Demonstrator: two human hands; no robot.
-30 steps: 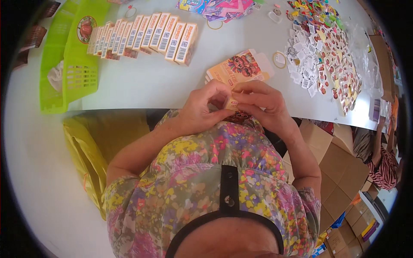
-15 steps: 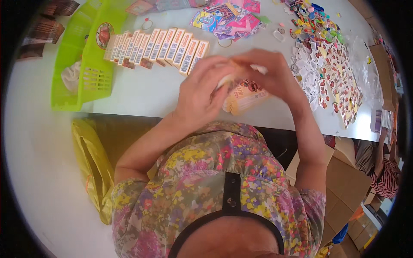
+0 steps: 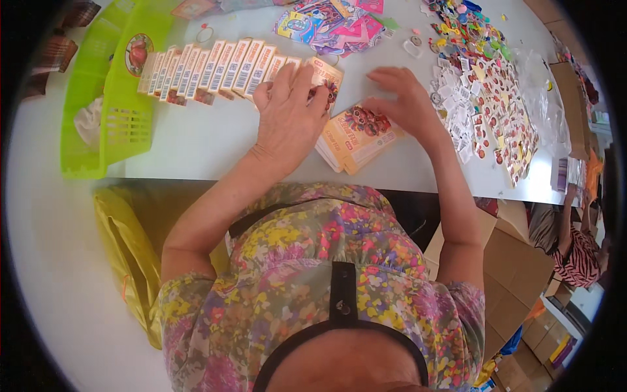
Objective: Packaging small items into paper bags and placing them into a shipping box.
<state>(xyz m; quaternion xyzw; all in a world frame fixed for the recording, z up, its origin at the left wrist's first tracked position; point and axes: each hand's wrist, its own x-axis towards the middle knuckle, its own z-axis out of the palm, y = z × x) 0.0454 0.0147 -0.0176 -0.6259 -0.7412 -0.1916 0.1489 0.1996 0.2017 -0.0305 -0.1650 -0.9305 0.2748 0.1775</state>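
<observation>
At the right end of a slanted row of small orange-and-white cardboard boxes point(image 3: 225, 68), my left hand point(image 3: 287, 111) has its fingers round a box point(image 3: 326, 75) with a printed front. Its thumb and fingertips press on this box and those beside it. My right hand point(image 3: 408, 104) is open, its fingers spread and holding nothing. The thumb of that hand hovers at or touches a stack of flat, unfolded-looking orange cartons point(image 3: 359, 137) on the table in front of me. Whether it makes contact is hard to tell.
A bright green plastic basket point(image 3: 117, 98) with a cloth inside stands at the left. Pink and blue printed cards point(image 3: 333, 29) lie at the back. To the right spread white tags point(image 3: 460, 98), sticker sheets point(image 3: 506, 117) and colourful small trinkets point(image 3: 470, 36). Below hangs a yellow bag point(image 3: 127, 255).
Both hands were together over the carton stack, working on a carton. They have parted: my left hand has moved to the row's end with a box, and my right hand has opened.
</observation>
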